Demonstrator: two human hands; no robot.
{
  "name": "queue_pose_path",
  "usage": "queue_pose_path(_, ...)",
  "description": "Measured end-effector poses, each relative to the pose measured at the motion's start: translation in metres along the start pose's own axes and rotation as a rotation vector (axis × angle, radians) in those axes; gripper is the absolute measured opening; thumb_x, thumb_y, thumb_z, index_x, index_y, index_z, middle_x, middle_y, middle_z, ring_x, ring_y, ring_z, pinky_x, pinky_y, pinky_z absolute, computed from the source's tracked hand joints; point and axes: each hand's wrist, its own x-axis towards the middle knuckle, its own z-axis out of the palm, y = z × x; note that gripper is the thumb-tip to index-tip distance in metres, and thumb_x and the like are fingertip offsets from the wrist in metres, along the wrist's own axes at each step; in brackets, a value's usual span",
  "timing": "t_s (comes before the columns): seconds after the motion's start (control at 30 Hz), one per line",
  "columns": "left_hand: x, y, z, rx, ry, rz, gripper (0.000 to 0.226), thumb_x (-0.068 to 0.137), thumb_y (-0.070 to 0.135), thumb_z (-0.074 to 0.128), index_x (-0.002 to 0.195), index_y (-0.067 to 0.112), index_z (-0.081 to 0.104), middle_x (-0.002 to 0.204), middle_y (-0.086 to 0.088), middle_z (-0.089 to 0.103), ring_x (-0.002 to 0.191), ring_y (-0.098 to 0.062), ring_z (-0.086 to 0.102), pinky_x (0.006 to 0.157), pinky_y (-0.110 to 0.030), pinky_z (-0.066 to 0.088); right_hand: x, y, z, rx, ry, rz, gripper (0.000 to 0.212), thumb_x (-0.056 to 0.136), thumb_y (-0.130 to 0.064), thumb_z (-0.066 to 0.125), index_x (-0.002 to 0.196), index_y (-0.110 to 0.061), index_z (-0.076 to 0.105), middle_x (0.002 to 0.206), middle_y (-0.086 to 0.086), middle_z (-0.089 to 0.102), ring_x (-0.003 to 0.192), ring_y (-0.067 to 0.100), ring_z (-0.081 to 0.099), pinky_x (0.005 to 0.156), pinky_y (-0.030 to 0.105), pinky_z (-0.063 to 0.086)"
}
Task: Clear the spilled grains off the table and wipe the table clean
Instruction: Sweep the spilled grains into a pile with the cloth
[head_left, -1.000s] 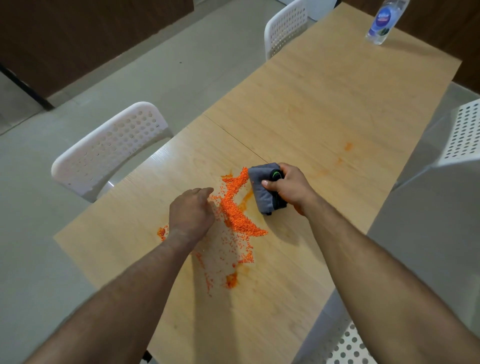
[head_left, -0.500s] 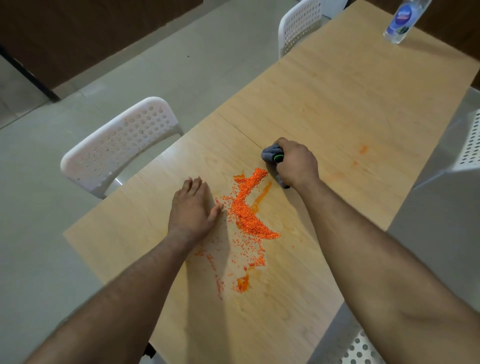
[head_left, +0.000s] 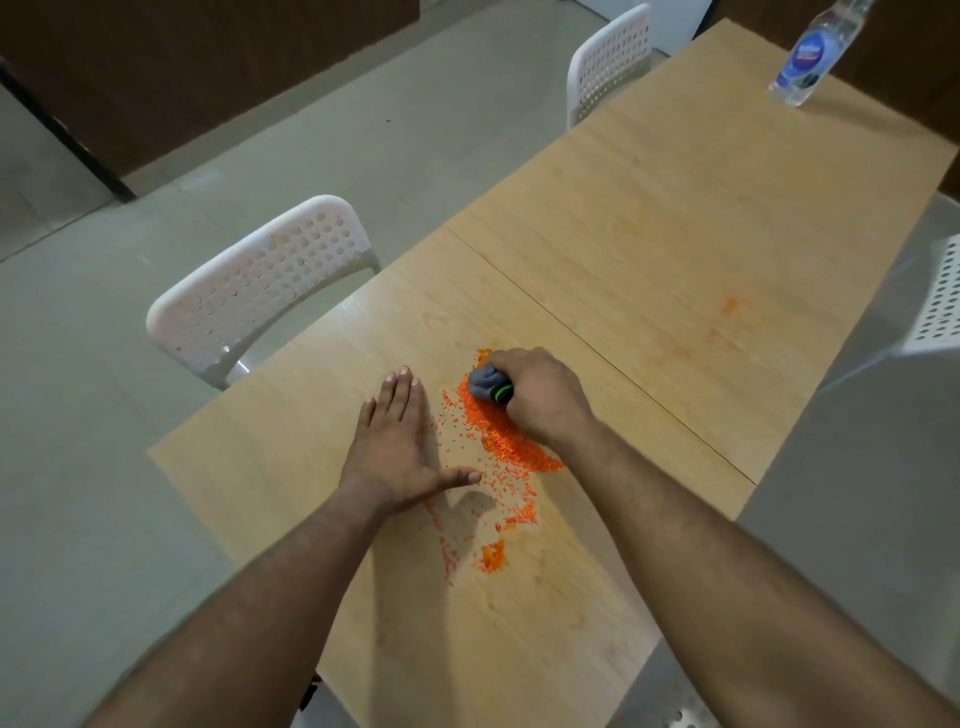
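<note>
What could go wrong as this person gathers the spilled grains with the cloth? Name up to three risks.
1. The right hand pushes the cloth into the grains; loose ones could slip past the flat left hand and scatter.
2. Grains lie toward the near edge of the table and could fall to the floor.
3. Wiping may smear the orange stain further.

1 head-worn wide-angle view looks forward and steeply down from above the tabletop (head_left: 675, 218), close over both forearms. The near tabletop edge fills the lower frame; a white chair (head_left: 260, 291) and floor lie at left.
</note>
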Motion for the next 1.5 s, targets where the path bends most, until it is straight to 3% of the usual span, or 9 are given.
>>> queue_pose_path(0.13,-0.004,-0.009,-0.006,-0.029,-0.057,-0.009,0.169,0.046,0.109,0.054,0.166,0.013,-0.015,0.172,-0.003,-0.028,0.159,-0.019,-0.022,0.131,-0.042,-0.003,-0.012,0.000,0.003,0.119,-0.116,-0.029,0.051,0.077,0.005,0.054,0.107,-0.035,0.066,0.106,-0.006,0.068,0.101,0.024,0.061,0.073,0.039,0.051)
queue_pose_path(0.23,-0.004,-0.015,-0.010,-0.061,-0.091,-0.025,0.174,0.041,0.105,0.065,0.166,0.014,-0.016,0.172,-0.001,-0.029,0.159,-0.018,-0.022,0.132,-0.042,-0.002,-0.001,0.004,-0.010,0.229,-0.001,0.047,0.047,0.080,0.001,0.059,0.105,-0.038,0.067,0.104,-0.010,0.069,0.096,0.020,0.064,0.077,0.042,0.057)
queue_pose_path(0.33,-0.002,-0.016,-0.012,-0.075,-0.115,-0.035,0.176,0.039,0.101,0.071,0.166,0.016,-0.016,0.171,0.001,-0.030,0.159,-0.018,-0.022,0.132,-0.041,-0.002,0.028,0.009,-0.026,0.123,0.167,0.079,0.046,0.084,-0.002,0.058,0.113,-0.036,0.067,0.114,-0.006,0.070,0.105,0.023,0.062,0.083,0.037,0.050)
queue_pose_path(0.4,-0.002,-0.016,-0.012,-0.081,-0.115,-0.042,0.176,0.038,0.100,0.073,0.166,0.018,-0.018,0.171,0.003,-0.031,0.158,-0.017,-0.024,0.131,-0.040,-0.004,0.047,0.008,-0.031,0.071,0.176,0.102,0.046,0.085,-0.002,0.055,0.116,-0.034,0.068,0.119,-0.004,0.069,0.111,0.026,0.061,0.081,0.035,0.045)
queue_pose_path(0.63,-0.006,-0.015,-0.011,-0.088,-0.106,-0.049,0.178,0.036,0.099,0.073,0.165,0.019,-0.020,0.170,0.003,-0.033,0.157,-0.017,-0.027,0.132,-0.043,-0.003,0.048,-0.023,-0.001,-0.099,0.075,-0.020,0.031,0.095,-0.014,0.057,0.118,-0.033,0.067,0.114,-0.003,0.066,0.109,0.025,0.053,0.077,0.036,0.041)
queue_pose_path(0.93,-0.015,-0.009,-0.025,-0.025,-0.159,-0.035,0.185,0.030,0.094,0.079,0.166,0.011,-0.015,0.173,-0.005,-0.026,0.160,-0.022,-0.021,0.133,-0.041,0.001,-0.018,-0.031,0.022,-0.081,-0.166,-0.258,0.052,0.082,-0.001,0.060,0.122,-0.033,0.067,0.117,-0.006,0.067,0.111,0.022,0.052,0.080,0.039,0.042)
queue_pose_path(1.23,-0.024,-0.003,-0.024,0.084,-0.212,-0.004,0.185,0.035,0.073,0.097,0.164,0.010,-0.020,0.171,-0.008,-0.030,0.159,-0.026,-0.024,0.132,-0.044,-0.001,0.001,0.030,-0.031,0.128,0.145,0.091,0.047,0.082,-0.001,0.053,0.105,-0.039,0.068,0.110,-0.013,0.068,0.104,0.021,0.060,0.082,0.038,0.049)
queue_pose_path(1.37,-0.027,-0.003,-0.022,0.147,-0.207,0.009,0.184,0.037,0.068,0.099,0.163,0.008,-0.021,0.171,-0.010,-0.030,0.160,-0.029,-0.023,0.132,-0.045,0.003,0.007,0.051,-0.026,-0.001,0.145,0.167,0.038,0.089,-0.006,0.054,0.114,-0.032,0.068,0.117,-0.006,0.068,0.110,0.025,0.057,0.078,0.033,0.038)
queue_pose_path(1.5,-0.028,0.000,-0.020,0.171,-0.196,-0.004,0.183,0.039,0.065,0.100,0.163,0.007,-0.022,0.170,-0.012,-0.031,0.159,-0.030,-0.023,0.132,-0.044,0.001,-0.002,0.040,-0.010,-0.038,0.123,0.134,0.037,0.091,-0.008,0.057,0.119,-0.031,0.067,0.116,-0.003,0.065,0.112,0.027,0.053,0.080,0.037,0.043)
